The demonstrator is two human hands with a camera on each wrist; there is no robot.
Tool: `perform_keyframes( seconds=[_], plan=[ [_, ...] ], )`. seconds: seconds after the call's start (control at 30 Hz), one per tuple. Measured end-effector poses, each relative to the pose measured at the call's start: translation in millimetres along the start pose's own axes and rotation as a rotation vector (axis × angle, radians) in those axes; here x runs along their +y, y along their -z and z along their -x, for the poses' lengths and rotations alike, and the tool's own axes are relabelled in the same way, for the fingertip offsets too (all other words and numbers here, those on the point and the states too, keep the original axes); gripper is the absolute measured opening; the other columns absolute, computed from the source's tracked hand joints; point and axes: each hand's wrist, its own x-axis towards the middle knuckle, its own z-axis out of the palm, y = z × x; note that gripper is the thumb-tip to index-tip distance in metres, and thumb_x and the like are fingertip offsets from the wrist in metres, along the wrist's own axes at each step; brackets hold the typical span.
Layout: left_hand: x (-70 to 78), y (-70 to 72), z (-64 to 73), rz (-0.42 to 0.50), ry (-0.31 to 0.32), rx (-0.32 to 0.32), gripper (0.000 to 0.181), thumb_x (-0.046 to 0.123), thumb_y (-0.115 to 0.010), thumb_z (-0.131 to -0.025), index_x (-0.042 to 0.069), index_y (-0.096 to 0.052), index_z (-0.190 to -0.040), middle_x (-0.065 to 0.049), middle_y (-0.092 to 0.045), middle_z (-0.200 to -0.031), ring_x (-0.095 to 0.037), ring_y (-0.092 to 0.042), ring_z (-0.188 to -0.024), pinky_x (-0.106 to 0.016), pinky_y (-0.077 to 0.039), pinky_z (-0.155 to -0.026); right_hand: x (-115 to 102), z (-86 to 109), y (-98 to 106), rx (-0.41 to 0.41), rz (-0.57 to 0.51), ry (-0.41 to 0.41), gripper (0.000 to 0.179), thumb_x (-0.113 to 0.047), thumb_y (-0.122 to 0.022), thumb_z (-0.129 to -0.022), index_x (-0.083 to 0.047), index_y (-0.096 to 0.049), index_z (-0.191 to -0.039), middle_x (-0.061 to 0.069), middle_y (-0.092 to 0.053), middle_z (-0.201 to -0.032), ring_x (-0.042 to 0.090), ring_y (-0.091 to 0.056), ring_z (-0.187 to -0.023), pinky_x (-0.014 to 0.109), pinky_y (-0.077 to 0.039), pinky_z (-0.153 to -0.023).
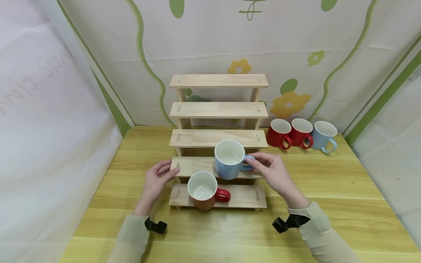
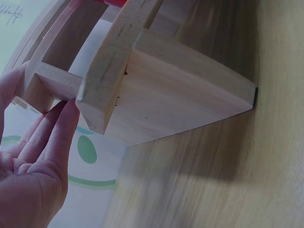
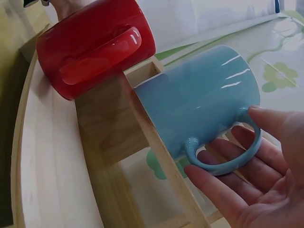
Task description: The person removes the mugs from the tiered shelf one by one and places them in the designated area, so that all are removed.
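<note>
My right hand (image 1: 274,173) holds a light blue mug (image 1: 227,170) by its handle (image 3: 228,164), thumb on one side and fingers behind. The mug stands upright over the second step from the bottom of a wooden tiered shelf (image 1: 190,166); in the right wrist view its base meets that step's front edge. My left hand (image 1: 158,180) grips the left end of the same step, thumb on top and fingers at the side and underneath. On the lowest step sits a red mug (image 1: 205,202), white inside, its handle pointing right.
Two red mugs (image 1: 274,137) (image 1: 297,137) and another light blue mug (image 1: 319,140) stand in a row at the table's back right. Three higher steps (image 1: 218,138) rise behind. A patterned cloth (image 1: 210,40) hangs behind the wooden table (image 1: 348,190).
</note>
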Motion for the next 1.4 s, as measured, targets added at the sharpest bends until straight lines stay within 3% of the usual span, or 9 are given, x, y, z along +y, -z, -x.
perform_keyframes(
  seconds=[0.3, 0.63, 0.83, 1.07, 1.4],
  plan=[
    [1.5, 0.6, 0.2, 0.000, 0.007, -0.005, 0.048, 0.009, -0.078, -0.093, -0.004, -0.059, -0.134, -0.021, -0.067, -0.124, -0.015, -0.070, -0.102, -0.031, -0.058, -0.088, -1.1, 2.9, -0.9, 0.010, -0.014, 0.041, 0.024, -0.012, -0.069, -0.100, 0.007, -0.070, -0.116, 0.026, -0.069, -0.109, 0.028, -0.072, -0.093, 0.040, -0.061, -0.079],
    [0.8, -0.3, -0.4, -0.007, 0.020, 0.000, 0.048, 0.012, -0.079, -0.092, -0.003, -0.060, -0.134, -0.020, -0.068, -0.124, -0.015, -0.070, -0.103, -0.030, -0.058, -0.088, -10.6, 6.2, 8.7, 0.074, 0.003, 0.117, 0.023, -0.008, -0.068, -0.100, 0.010, -0.069, -0.114, 0.013, -0.074, -0.102, 0.021, -0.073, -0.087, 0.037, -0.062, -0.077],
    [1.8, -0.7, 0.7, -0.007, 0.022, 0.001, 0.049, 0.012, -0.079, -0.092, -0.003, -0.060, -0.134, -0.019, -0.068, -0.124, -0.015, -0.069, -0.104, -0.030, -0.058, -0.088, -27.2, 11.0, 25.0, 0.127, -0.062, 0.187, 0.016, 0.000, -0.065, -0.100, 0.010, -0.070, -0.110, 0.017, -0.074, -0.100, 0.023, -0.075, -0.082, 0.037, -0.061, -0.075],
    [2.6, 0.0, 1.5, -0.013, 0.021, 0.003, 0.049, 0.013, -0.079, -0.092, -0.002, -0.060, -0.134, -0.020, -0.068, -0.124, -0.014, -0.069, -0.103, -0.029, -0.058, -0.088, -48.2, 20.2, 51.7, 0.239, -0.098, 0.259, 0.017, -0.001, -0.066, -0.099, 0.011, -0.070, -0.110, 0.012, -0.075, -0.096, 0.020, -0.074, -0.083, 0.035, -0.061, -0.074],
    [2.3, 0.0, 2.0, -0.016, 0.028, 0.001, 0.050, 0.014, -0.079, -0.092, -0.002, -0.059, -0.135, -0.020, -0.067, -0.126, -0.014, -0.069, -0.104, -0.029, -0.058, -0.088, -56.7, 28.3, 93.9, 0.405, -0.353, 0.375, 0.018, 0.011, -0.064, -0.095, 0.024, -0.065, -0.108, 0.019, -0.072, -0.099, 0.026, -0.074, -0.084, 0.039, -0.060, -0.070]
  ],
)
